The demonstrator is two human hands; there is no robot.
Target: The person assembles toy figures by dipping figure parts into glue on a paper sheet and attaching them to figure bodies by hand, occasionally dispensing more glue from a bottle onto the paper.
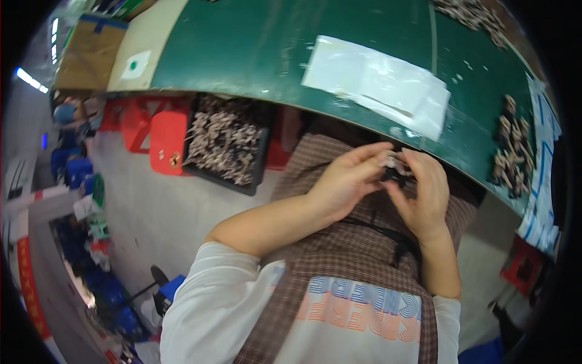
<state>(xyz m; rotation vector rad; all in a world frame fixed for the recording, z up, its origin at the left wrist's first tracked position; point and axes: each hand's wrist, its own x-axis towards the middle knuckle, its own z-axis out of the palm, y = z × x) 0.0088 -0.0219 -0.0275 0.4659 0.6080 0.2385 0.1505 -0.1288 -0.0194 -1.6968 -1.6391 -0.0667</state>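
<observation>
Green tabletop (242, 48) stretches ahead of us in the head view, a black tray (260, 159) of pale pieces (221, 139) to our left. Above our checked apron (357, 255), our left hand (351, 176) and right hand (427, 191) pinch a small dark-and-pale piece (393, 173) between them; neither sits clearly nearer, and its long axis we cannot tell.
</observation>
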